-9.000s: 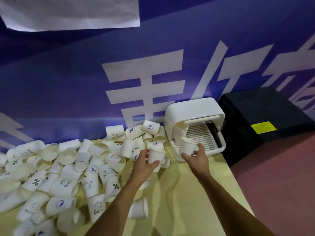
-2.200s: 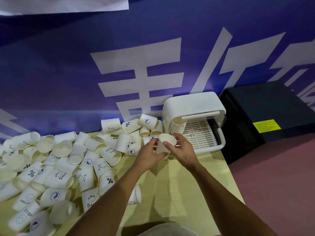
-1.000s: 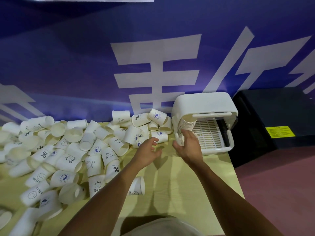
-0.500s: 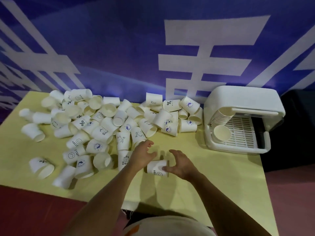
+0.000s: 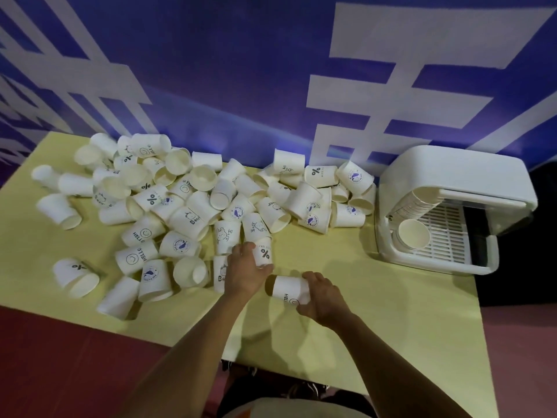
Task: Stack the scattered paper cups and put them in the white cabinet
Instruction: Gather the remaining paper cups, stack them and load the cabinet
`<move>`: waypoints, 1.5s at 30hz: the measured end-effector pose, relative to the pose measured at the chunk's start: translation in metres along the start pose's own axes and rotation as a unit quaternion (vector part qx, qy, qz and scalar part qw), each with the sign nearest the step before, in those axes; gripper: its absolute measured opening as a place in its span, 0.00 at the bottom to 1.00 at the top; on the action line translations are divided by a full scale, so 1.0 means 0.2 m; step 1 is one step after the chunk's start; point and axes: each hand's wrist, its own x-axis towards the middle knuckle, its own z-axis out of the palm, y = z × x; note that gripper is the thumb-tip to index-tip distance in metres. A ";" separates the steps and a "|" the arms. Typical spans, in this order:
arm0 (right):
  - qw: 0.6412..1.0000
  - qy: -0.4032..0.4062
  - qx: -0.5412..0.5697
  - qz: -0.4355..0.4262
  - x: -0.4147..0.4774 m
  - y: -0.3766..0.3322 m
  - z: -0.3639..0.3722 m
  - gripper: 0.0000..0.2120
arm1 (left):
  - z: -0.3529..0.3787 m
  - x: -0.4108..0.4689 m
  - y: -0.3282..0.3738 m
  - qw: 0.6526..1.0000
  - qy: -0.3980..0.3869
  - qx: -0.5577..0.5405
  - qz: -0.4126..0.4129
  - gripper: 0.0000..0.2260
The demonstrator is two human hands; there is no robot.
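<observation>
A blue wall (image 5: 241,70) with large white characters fills the top of the frame. Below it a pale yellow surface (image 5: 376,312) runs across the middle. The scattered paper cups (image 5: 190,218) lie in a loose heap over its left and centre, most tipped on their sides. The white cabinet (image 5: 452,170) stands at the right edge of the surface, open at the front, with a stack of cups (image 5: 413,203) leaning inside on its left above a slatted tray. Just below centre, the left hand (image 5: 244,273) has its grip curled round a "%" cup (image 5: 262,253) at the near edge of the heap. Just to its right, the right hand (image 5: 325,300) has its grip closed over the end of a "HELLO" cup (image 5: 287,289) lying on its side.
</observation>
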 end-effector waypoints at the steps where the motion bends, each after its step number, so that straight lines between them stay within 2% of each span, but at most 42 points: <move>1: 1.000 0.001 0.011 0.004 -0.01 0.00 0.00 0.34 | 0.00 0.00 0.00 1.000 -0.002 -0.004 -0.003 0.32; 5: 0.994 0.037 0.091 0.036 -0.03 0.02 -0.05 0.34 | 0.04 0.01 0.04 1.000 0.004 -0.012 -0.023 0.33; 14: 0.971 0.123 0.175 0.109 -0.10 0.11 -0.14 0.36 | 0.14 -0.02 0.10 0.997 0.014 -0.044 -0.056 0.30; 19: 0.952 0.189 0.210 0.119 -0.12 0.13 -0.20 0.35 | 0.16 -0.05 0.15 0.997 -0.037 -0.032 -0.053 0.31; 23: 0.934 0.251 0.233 0.106 -0.13 0.13 -0.28 0.35 | 0.14 -0.07 0.22 0.993 -0.088 -0.063 -0.048 0.32; 26: 0.914 0.310 0.241 0.099 -0.14 0.13 -0.37 0.36 | 0.10 -0.07 0.31 0.991 -0.109 -0.078 -0.028 0.35; 30: 0.875 0.390 0.261 0.121 -0.18 0.20 -0.50 0.36 | 0.04 -0.05 0.43 0.992 -0.099 -0.072 0.003 0.39; 37: 0.811 0.501 0.248 0.173 -0.26 0.47 -0.68 0.37 | 0.04 -0.03 0.65 0.988 -0.132 -0.078 0.027 0.39; 41: 0.810 0.509 0.220 0.192 -0.30 0.59 -0.71 0.37 | 0.09 -0.04 0.76 0.986 -0.149 -0.055 0.059 0.38; 45: 0.837 0.476 0.191 0.191 -0.29 0.63 -0.72 0.37 | 0.11 -0.03 0.83 0.980 -0.171 -0.067 0.071 0.40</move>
